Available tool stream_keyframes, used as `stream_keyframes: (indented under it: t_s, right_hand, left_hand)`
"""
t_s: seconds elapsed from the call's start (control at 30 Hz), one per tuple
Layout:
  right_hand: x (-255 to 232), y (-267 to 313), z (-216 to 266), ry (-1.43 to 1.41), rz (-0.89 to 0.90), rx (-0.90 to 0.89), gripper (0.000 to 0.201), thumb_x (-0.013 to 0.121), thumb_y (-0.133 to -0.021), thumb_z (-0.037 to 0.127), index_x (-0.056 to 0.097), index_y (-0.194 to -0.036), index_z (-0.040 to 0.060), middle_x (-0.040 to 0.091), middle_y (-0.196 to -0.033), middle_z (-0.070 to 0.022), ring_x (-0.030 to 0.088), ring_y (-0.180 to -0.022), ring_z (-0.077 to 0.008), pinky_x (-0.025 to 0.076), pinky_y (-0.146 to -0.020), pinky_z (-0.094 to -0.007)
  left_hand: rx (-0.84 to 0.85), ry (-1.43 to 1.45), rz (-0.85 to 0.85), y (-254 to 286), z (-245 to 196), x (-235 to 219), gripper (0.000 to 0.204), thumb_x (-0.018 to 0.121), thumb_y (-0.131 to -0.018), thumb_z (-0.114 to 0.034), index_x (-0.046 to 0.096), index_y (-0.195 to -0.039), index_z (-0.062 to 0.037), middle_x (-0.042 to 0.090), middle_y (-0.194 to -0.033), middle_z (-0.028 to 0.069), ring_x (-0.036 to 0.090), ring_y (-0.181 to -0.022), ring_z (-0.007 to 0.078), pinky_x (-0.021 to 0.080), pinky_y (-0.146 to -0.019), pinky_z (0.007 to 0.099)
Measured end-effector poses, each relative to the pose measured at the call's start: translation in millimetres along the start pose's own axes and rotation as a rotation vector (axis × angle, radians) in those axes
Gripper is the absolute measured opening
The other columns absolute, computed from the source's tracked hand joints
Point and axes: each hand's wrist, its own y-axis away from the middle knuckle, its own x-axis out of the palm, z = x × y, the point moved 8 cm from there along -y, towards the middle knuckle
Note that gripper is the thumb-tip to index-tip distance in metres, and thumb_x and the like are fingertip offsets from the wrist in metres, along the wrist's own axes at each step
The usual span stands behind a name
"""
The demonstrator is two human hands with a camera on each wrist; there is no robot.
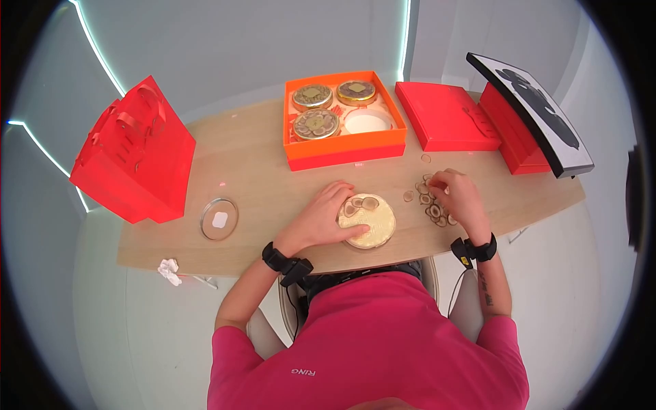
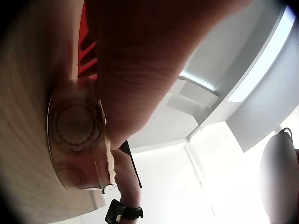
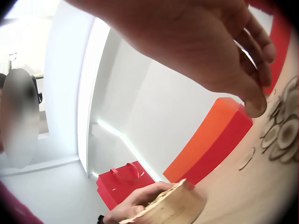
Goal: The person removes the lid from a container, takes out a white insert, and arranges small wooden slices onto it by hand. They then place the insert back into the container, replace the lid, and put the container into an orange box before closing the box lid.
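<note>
My left hand (image 1: 326,215) grips a round tin (image 2: 77,133) on the table, its thumb lying across the top. The side of the tin is clear, with a round printed pattern. On top is a yellowish textured layer (image 1: 378,232), with several thin oval slices (image 1: 370,203) at its far edge. Over a pile of thin dark-rimmed slices (image 1: 437,210), my right hand (image 1: 458,197) reaches down with fingers bent and thumb close to the fingertips. I cannot tell whether a slice is between them.
An open orange-red box (image 1: 347,152) holds three filled tins and a white round hollow. A clear round lid (image 1: 219,219) lies left, before a red gift bag (image 1: 147,157). Back right are a red box lid (image 1: 447,116) and a tilted black-and-white panel (image 1: 536,113). Crumpled tissue (image 1: 169,271) is lower left.
</note>
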Motion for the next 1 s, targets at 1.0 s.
stream_keyframes:
  t_s: [1.0]
  right_hand:
    - [-4,-3,5,-0.157,-0.236,-0.06,0.017,0.067,-0.104,0.0,0.078,-0.118,-0.0011,0.078,-0.114,-0.0225,0.077,-0.103,-0.0414,0.061,-0.092,-0.0467]
  left_hand:
    - [0.165,0.186,0.151,2,-20,0,0.112,0.102,-0.075,-0.035,0.048,-0.168,-0.0045,0.045,-0.174,0.0221,0.033,-0.169,0.0413,0.032,-0.138,0.0534]
